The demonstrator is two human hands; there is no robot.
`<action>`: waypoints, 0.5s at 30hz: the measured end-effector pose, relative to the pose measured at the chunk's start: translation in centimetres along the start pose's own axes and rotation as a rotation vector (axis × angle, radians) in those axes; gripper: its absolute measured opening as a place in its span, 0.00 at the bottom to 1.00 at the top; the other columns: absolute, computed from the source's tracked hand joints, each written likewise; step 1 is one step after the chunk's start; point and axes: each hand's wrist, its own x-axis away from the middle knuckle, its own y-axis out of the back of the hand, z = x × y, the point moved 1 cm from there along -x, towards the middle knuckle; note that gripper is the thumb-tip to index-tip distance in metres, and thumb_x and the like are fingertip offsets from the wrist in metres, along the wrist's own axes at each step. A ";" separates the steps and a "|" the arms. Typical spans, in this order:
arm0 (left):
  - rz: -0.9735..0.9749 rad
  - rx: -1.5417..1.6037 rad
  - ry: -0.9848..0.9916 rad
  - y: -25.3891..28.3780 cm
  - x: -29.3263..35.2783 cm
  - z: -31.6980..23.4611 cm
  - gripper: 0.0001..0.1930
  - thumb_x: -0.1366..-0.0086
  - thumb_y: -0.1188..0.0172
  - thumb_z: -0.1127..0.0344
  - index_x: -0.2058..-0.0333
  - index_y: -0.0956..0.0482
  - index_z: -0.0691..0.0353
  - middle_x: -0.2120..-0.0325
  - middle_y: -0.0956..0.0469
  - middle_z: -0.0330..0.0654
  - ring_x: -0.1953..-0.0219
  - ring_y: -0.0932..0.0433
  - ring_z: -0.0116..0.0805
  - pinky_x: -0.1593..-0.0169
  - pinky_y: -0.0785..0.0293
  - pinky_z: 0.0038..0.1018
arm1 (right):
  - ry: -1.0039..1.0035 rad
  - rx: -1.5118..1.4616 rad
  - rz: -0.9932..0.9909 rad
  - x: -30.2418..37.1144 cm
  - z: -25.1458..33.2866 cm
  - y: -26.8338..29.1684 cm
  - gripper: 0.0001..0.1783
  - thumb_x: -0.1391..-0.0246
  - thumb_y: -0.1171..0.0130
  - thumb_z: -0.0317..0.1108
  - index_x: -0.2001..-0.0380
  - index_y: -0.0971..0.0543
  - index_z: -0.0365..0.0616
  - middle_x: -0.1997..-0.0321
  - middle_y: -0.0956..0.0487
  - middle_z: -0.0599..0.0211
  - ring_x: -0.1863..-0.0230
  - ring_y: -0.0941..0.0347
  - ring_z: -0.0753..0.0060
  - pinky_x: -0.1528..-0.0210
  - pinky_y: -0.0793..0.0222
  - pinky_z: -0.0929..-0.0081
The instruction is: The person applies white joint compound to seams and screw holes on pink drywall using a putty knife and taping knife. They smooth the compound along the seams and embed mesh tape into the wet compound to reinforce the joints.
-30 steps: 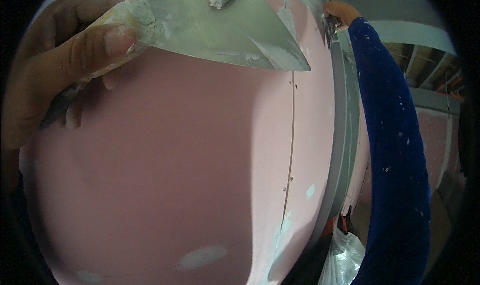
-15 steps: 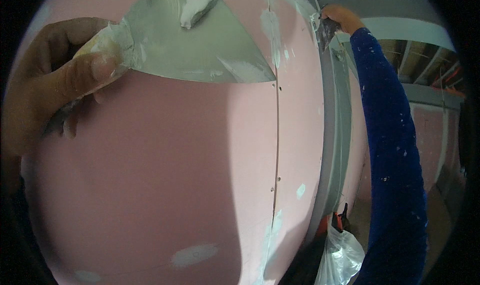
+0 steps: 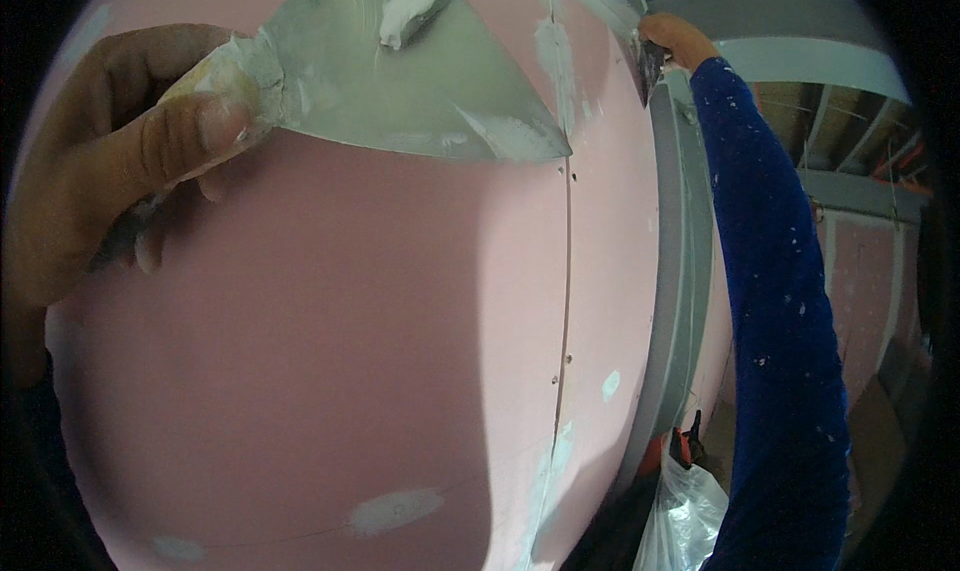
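My left hand [image 3: 140, 136] is closed around the handle of a wide putty knife [image 3: 400, 96], thumb on top. White joint compound [image 3: 415, 9] sits in a lump on its blade, with thin smears near the blade's edge. Behind it stands a pink drywall panel [image 3: 320, 351] with a vertical seam [image 3: 567, 271] and screw holes beside it. Up at the right, my raised right hand [image 3: 682, 41] grips a smaller putty knife [image 3: 649, 76], its dark blade at the panel's right edge. That knife's handle is mostly hidden by the fingers.
Dried patches of compound [image 3: 395, 511] mark the panel. Along its right side runs a grey metal stud [image 3: 675, 271]. A clear plastic bag [image 3: 685, 511] hangs low by an orange and black object [image 3: 686, 441]. Farther right are another pink wall [image 3: 860, 291] and open ceiling framing [image 3: 845, 126].
The view has shifted slightly, so the wall appears farther right. My right hand and its small knife have moved a little left, onto the panel's edge. The left hand still holds its knife.
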 end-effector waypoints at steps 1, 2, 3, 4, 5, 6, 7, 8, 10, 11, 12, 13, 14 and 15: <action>-0.025 0.000 -0.005 -0.1 -0.1 0.1 0.45 0.40 0.36 0.35 0.40 0.32 0.71 0.63 0.21 0.45 0.68 0.21 0.28 0.74 0.26 0.20 | 0.063 -0.044 0.003 0.6 0.5 0.0 0.12 0.50 0.42 0.38 0.69 0.23 0.40 0.70 0.25 0.68 0.69 0.29 0.67 0.63 0.28 0.64; -0.045 0.000 -0.006 -0.2 -0.1 0.1 0.45 0.40 0.36 0.35 0.40 0.32 0.71 0.63 0.21 0.45 0.68 0.21 0.28 0.74 0.26 0.20 | -0.025 -0.135 -0.009 1.0 1.0 0.3 0.12 0.50 0.42 0.38 0.69 0.23 0.40 0.69 0.24 0.67 0.69 0.28 0.67 0.63 0.28 0.64; -0.065 0.000 -0.012 -0.3 0.0 0.3 0.44 0.40 0.36 0.35 0.40 0.32 0.71 0.63 0.21 0.45 0.68 0.21 0.28 0.74 0.26 0.20 | -0.137 -0.214 -0.025 1.5 1.5 0.8 0.12 0.50 0.41 0.38 0.69 0.23 0.39 0.69 0.23 0.67 0.69 0.28 0.67 0.63 0.29 0.64; -0.080 -0.002 -0.013 -0.5 0.1 0.4 0.44 0.40 0.36 0.35 0.40 0.32 0.71 0.63 0.21 0.44 0.68 0.21 0.28 0.74 0.25 0.21 | -0.191 -0.195 -0.027 1.8 2.0 1.3 0.12 0.50 0.41 0.37 0.69 0.22 0.39 0.68 0.23 0.66 0.68 0.27 0.67 0.64 0.29 0.64; -0.087 -0.001 -0.011 -0.6 0.2 0.6 0.44 0.40 0.36 0.36 0.40 0.32 0.71 0.63 0.21 0.44 0.68 0.21 0.28 0.73 0.25 0.21 | -0.270 -0.166 -0.029 2.1 2.6 1.9 0.12 0.50 0.41 0.37 0.69 0.22 0.38 0.68 0.22 0.65 0.68 0.27 0.67 0.64 0.29 0.64; -0.090 -0.002 -0.012 -0.6 0.1 0.7 0.44 0.40 0.35 0.36 0.40 0.32 0.71 0.63 0.21 0.44 0.68 0.21 0.28 0.73 0.25 0.21 | -0.320 -0.151 -0.024 2.8 2.9 2.4 0.12 0.50 0.41 0.37 0.70 0.22 0.37 0.68 0.22 0.65 0.68 0.26 0.67 0.64 0.30 0.63; -0.095 -0.006 -0.010 -0.6 0.1 0.9 0.44 0.40 0.35 0.36 0.40 0.32 0.71 0.63 0.21 0.44 0.68 0.21 0.28 0.73 0.25 0.21 | -0.357 -0.122 -0.005 3.4 3.1 2.9 0.12 0.50 0.40 0.37 0.69 0.21 0.37 0.67 0.21 0.64 0.68 0.26 0.67 0.64 0.30 0.63; -0.105 -0.008 -0.011 -0.6 0.1 1.0 0.44 0.41 0.35 0.36 0.40 0.32 0.71 0.63 0.21 0.44 0.68 0.21 0.29 0.73 0.25 0.21 | -0.354 -0.111 0.020 3.7 3.4 3.2 0.13 0.50 0.40 0.37 0.69 0.21 0.37 0.66 0.21 0.64 0.68 0.26 0.67 0.65 0.31 0.63; -0.127 -0.008 -0.012 -0.4 0.2 1.2 0.44 0.41 0.35 0.36 0.40 0.32 0.71 0.63 0.21 0.44 0.68 0.21 0.29 0.72 0.25 0.21 | -0.327 -0.096 0.030 4.3 3.5 3.5 0.13 0.50 0.40 0.38 0.69 0.20 0.37 0.66 0.20 0.63 0.68 0.26 0.67 0.65 0.31 0.62; -0.138 -0.009 -0.014 -0.4 0.2 1.2 0.44 0.41 0.35 0.37 0.40 0.31 0.71 0.64 0.21 0.44 0.67 0.21 0.29 0.72 0.25 0.22 | -0.309 -0.091 0.021 4.5 3.4 3.5 0.14 0.50 0.40 0.39 0.68 0.20 0.37 0.66 0.20 0.63 0.68 0.26 0.66 0.65 0.31 0.62; -0.146 -0.002 -0.014 -0.3 0.3 1.3 0.44 0.41 0.34 0.37 0.40 0.31 0.71 0.64 0.21 0.44 0.67 0.21 0.29 0.72 0.24 0.22 | -0.311 -0.069 -0.005 4.6 3.2 3.6 0.15 0.50 0.40 0.39 0.67 0.20 0.37 0.67 0.20 0.63 0.68 0.26 0.66 0.65 0.31 0.62; -0.153 -0.006 -0.011 -0.3 0.3 1.3 0.44 0.41 0.34 0.37 0.40 0.31 0.71 0.64 0.21 0.43 0.67 0.21 0.29 0.71 0.24 0.22 | -0.283 -0.053 0.017 4.6 3.0 3.5 0.15 0.50 0.41 0.39 0.67 0.20 0.36 0.67 0.20 0.63 0.68 0.26 0.65 0.65 0.31 0.62; -0.160 -0.008 -0.014 -0.3 0.3 1.3 0.44 0.41 0.34 0.37 0.40 0.31 0.71 0.64 0.21 0.43 0.67 0.21 0.29 0.71 0.24 0.22 | -0.275 -0.022 0.026 4.7 2.8 3.4 0.16 0.50 0.41 0.39 0.66 0.19 0.36 0.67 0.20 0.63 0.68 0.26 0.64 0.65 0.31 0.62; -0.164 -0.010 -0.010 -0.2 0.2 1.3 0.44 0.41 0.34 0.37 0.40 0.31 0.71 0.64 0.21 0.43 0.67 0.21 0.30 0.71 0.24 0.22 | -0.251 0.000 0.030 4.6 2.6 3.3 0.16 0.50 0.41 0.39 0.66 0.19 0.35 0.67 0.20 0.63 0.69 0.26 0.63 0.65 0.31 0.61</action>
